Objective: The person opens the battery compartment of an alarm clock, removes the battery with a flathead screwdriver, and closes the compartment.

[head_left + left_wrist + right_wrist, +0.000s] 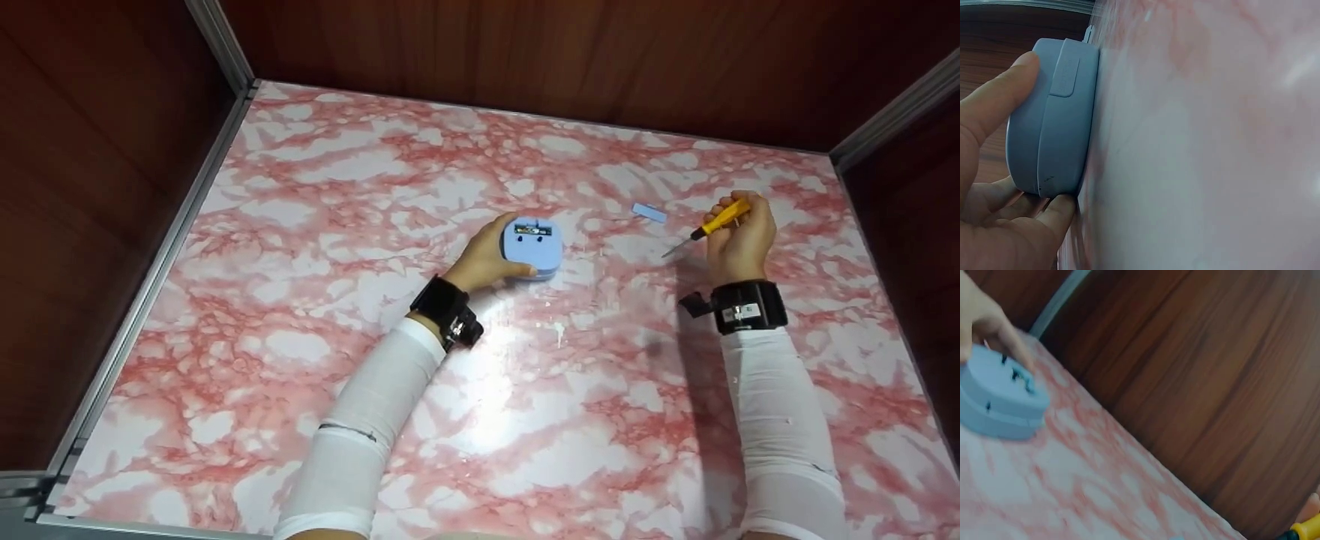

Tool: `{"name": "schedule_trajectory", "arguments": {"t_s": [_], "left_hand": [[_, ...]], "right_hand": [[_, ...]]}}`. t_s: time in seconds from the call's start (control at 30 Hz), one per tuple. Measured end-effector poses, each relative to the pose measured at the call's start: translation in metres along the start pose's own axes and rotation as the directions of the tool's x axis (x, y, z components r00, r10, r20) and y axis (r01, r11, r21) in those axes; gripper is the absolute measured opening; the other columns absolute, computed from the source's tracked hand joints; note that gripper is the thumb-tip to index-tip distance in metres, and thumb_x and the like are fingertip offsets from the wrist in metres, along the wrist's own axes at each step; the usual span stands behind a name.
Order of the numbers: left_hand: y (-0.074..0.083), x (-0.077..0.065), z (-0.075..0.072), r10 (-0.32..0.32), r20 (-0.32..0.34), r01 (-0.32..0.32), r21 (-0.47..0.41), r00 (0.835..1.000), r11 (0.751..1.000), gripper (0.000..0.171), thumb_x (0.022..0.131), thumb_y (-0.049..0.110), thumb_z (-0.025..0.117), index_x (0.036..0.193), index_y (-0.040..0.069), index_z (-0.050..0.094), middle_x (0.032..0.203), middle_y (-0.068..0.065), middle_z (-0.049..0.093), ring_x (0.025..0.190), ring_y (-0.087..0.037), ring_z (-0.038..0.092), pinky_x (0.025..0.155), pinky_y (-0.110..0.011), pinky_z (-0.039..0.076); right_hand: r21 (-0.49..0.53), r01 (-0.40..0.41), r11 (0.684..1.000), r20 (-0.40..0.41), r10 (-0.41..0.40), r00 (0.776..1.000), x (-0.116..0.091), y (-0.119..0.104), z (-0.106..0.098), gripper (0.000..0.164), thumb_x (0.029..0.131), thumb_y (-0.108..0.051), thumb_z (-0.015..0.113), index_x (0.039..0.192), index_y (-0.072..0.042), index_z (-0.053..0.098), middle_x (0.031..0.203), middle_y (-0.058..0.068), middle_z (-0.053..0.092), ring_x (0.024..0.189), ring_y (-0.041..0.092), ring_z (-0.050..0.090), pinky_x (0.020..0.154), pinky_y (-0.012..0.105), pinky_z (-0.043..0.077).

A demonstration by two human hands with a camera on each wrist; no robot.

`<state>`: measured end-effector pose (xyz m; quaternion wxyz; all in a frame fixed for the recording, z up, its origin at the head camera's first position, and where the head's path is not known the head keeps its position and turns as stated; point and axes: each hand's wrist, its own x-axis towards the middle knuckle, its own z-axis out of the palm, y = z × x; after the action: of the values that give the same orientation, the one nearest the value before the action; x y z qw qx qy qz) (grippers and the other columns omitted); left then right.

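Observation:
My left hand (487, 256) grips a rounded blue plastic device (534, 257) by its left side, thumb over the near edge of the top. The device's uncovered battery slot (533, 230) faces up, and what lies inside is too small to tell. In the left wrist view the thumb and fingers span the blue case (1061, 129), which sits on the table. Over to the right, my right hand (742, 236) holds a yellow-handled screwdriver (724, 217), its metal tip pointing down and left, apart from the device. The right wrist view shows only the screwdriver's handle (1310, 527) at the corner.
A small blue battery cover (649, 213) lies on the table between the device and the right hand. The red-and-white marbled tabletop (315, 345) has dark wood-look panels (525, 60) behind and at both sides, with metal edging (157, 277).

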<state>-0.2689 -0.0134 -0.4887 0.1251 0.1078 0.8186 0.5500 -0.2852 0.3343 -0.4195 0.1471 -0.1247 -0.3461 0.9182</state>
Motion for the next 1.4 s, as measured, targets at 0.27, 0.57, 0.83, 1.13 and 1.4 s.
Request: {"name": "schedule_trajectory", "arguments": {"t_s": [0.27,0.57,0.83,1.13,1.4], "left_hand": [[0.000,-0.001,0.000,-0.004,-0.002,0.004,0.021,1.000,1.000,0.105,0.076,0.013,0.090,0.160,0.011,0.028,0.153,-0.016,0.043,0.132,-0.030,0.047,0.115,-0.042,0.033],[0.003,-0.002,0.001,0.003,0.000,-0.003,0.018,1.000,1.000,0.103,0.076,0.012,0.090,0.160,0.010,0.029,0.153,-0.015,0.044,0.133,-0.030,0.047,0.116,-0.043,0.033],[0.003,-0.001,-0.001,-0.002,-0.004,0.003,0.029,1.000,1.000,0.104,0.075,0.013,0.091,0.160,0.011,0.030,0.152,-0.015,0.045,0.132,-0.030,0.048,0.115,-0.042,0.034],[0.002,-0.001,-0.002,-0.010,0.007,0.010,0.021,1.000,1.000,0.105,0.076,0.014,0.090,0.160,0.011,0.028,0.154,-0.014,0.043,0.134,-0.030,0.047,0.116,-0.043,0.033],[0.001,-0.001,0.000,0.001,0.002,-0.001,0.038,1.000,0.999,0.103,0.077,0.014,0.090,0.160,0.011,0.029,0.154,-0.015,0.042,0.133,-0.029,0.047,0.115,-0.041,0.034]], "right_hand": [[0.134,-0.124,0.983,0.117,0.109,0.987,-0.015,0.013,0.020,0.044,0.111,-0.026,0.039,0.078,0.001,0.048,0.067,0.013,0.047,0.055,0.022,0.038,0.050,0.031,0.033],[0.089,-0.153,0.984,0.255,0.126,0.959,-0.027,0.028,0.038,0.057,0.113,-0.032,0.031,0.064,-0.005,0.040,0.053,0.003,0.035,0.045,0.014,0.023,0.043,0.025,0.020],[0.029,-0.050,0.998,0.371,0.036,0.928,-0.034,0.034,0.045,0.059,0.113,-0.032,0.025,0.059,-0.009,0.024,0.050,-0.001,0.019,0.041,0.011,0.014,0.042,0.025,0.009],[0.007,0.027,1.000,0.417,-0.028,0.909,-0.040,0.047,0.053,0.063,0.113,-0.037,0.021,0.057,-0.010,0.019,0.048,-0.002,0.014,0.040,0.009,0.009,0.040,0.024,0.006],[0.015,0.056,0.998,0.393,-0.057,0.918,-0.044,0.060,0.063,0.062,0.113,-0.033,0.022,0.055,-0.011,0.022,0.046,-0.003,0.017,0.041,0.009,0.010,0.040,0.024,0.006]]}}
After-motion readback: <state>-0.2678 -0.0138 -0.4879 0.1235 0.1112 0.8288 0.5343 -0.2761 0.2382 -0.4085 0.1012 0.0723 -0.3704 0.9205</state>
